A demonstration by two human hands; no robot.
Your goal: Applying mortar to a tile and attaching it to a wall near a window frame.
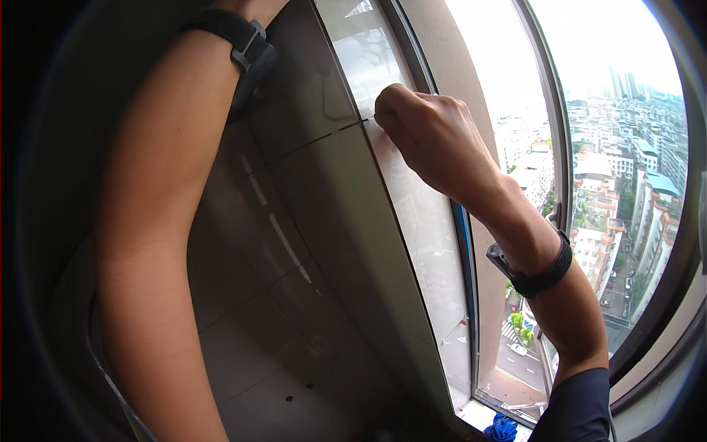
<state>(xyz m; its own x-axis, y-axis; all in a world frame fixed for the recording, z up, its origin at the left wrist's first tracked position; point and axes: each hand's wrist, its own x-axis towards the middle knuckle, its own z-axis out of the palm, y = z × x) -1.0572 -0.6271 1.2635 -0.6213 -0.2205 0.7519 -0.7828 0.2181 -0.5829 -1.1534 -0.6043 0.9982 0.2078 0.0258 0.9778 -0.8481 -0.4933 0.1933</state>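
Head cam: right hand (434, 140) is curled in a fist against the tiled reveal (412, 214) by the window (589, 147), left hand out of frame up top, only its forearm (155, 221) showing.

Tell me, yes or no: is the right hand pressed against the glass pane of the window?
No; the right hand rests on the tiled wall edge.

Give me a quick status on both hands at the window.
Right hand closed, fingertips pressed to the tiled window reveal at a grout line. Left hand out of frame above; only the forearm shows. Nothing in the way.
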